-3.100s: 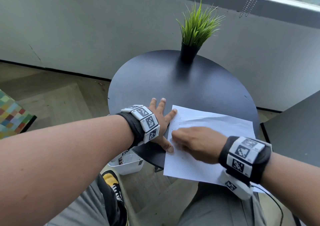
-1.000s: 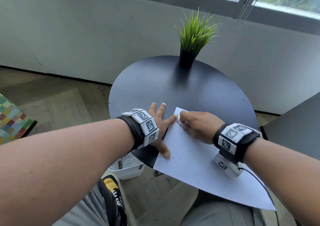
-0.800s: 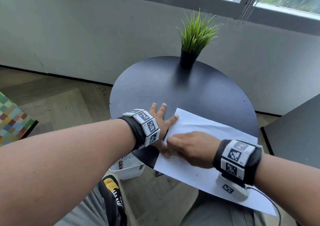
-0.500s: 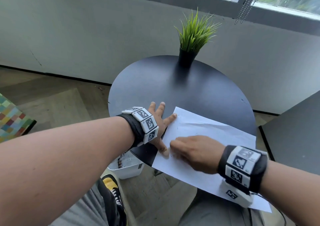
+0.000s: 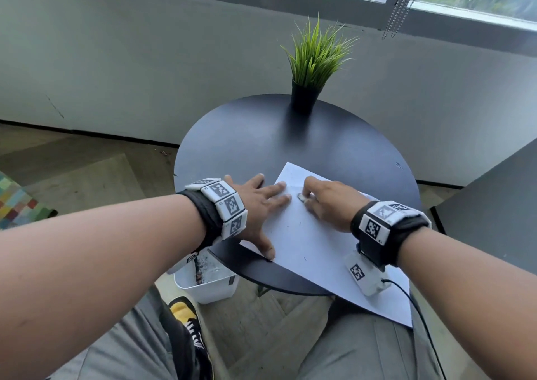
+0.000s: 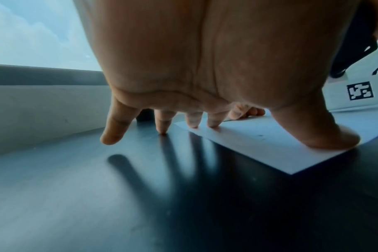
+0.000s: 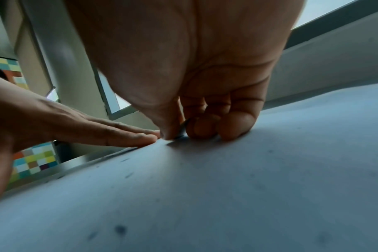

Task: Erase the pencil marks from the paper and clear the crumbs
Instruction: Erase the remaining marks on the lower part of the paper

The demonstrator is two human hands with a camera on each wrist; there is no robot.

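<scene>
Paper (image 5: pixel 316 243) overhangs the near edge of the round black table (image 5: pixel 247 147). Left hand (image 5: pixel 255 205) flat, fingers spread, pins its left edge. Right hand (image 5: pixel 328 202) pinches eraser (image 5: pixel 300 198) onto far corner. Potted grass (image 5: pixel 312 68) behind.

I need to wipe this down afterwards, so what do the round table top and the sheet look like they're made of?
Table top: dark, smooth, semi-gloss, probably painted metal or laminate; in the left wrist view it mirrors the left hand and its fingers. Sheet: thin matte white paper; its unsupported edge overhangs the table.
</scene>
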